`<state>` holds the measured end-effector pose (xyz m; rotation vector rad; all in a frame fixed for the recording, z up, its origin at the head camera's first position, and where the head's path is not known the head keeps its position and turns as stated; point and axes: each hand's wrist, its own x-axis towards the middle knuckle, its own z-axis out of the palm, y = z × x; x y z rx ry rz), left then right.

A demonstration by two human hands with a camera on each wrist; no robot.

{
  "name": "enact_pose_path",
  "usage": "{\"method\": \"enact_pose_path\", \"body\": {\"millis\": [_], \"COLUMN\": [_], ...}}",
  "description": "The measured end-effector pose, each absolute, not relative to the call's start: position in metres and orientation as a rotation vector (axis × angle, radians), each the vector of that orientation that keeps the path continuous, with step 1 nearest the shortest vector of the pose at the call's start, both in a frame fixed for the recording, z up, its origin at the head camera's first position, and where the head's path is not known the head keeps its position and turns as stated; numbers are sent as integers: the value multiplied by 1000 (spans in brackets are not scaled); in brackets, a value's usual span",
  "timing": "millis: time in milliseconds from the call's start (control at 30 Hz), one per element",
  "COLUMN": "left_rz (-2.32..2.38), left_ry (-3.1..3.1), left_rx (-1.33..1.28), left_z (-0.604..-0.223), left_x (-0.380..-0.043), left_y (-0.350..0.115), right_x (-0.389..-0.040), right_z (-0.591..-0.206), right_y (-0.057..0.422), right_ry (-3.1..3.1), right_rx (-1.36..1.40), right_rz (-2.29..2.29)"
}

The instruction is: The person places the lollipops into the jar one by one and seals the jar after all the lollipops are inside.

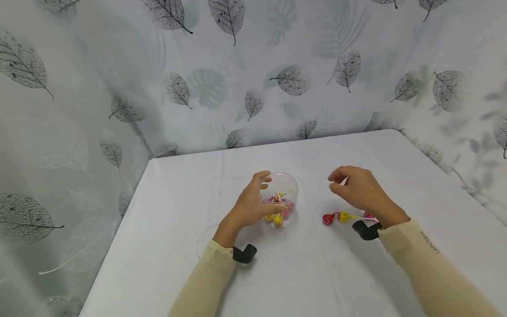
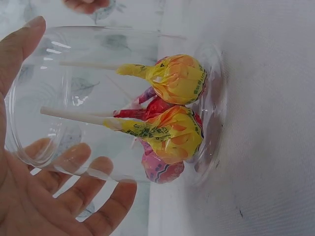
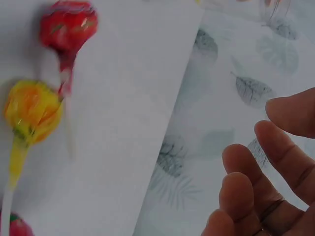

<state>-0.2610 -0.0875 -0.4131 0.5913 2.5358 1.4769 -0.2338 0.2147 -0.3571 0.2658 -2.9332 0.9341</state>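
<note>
Faint, soft shadows cross the table (image 1: pixel 293 277); the right wrist view's red lollipop (image 3: pixel 68 28) seems blurred.

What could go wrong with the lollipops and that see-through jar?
The clear jar looks open on top, so if the left grip around it slips or jerks, it might tip and spill the lollipops inside. Also, the red lollipop and yellow lollipop lie loose near the right grip, so a low sweep could knock them away.
</note>
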Motion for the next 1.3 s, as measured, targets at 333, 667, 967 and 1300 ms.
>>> {"method": "enact_pose_path", "body": {"millis": [333,667,967,1300], "left_rz": [1475,1477,1489,1472], "left_ry": [2561,2541,2523,2539], "left_rx": [578,573,567,576], "left_z": [-409,-411,-413,-414], "left_x": [-261,-261,-262,-260], "left_y": [-92,-91,-89,-86], "right_x": [-231,-216,-210,-208], "right_z": [-382,-397,-407,-415], "right_y": [270,306,308,305], "right_ry": [-3108,-3276,-3319,-3276], "right_rx": [125,17,-30,-31], "right_rz": [803,754,839,826]}}
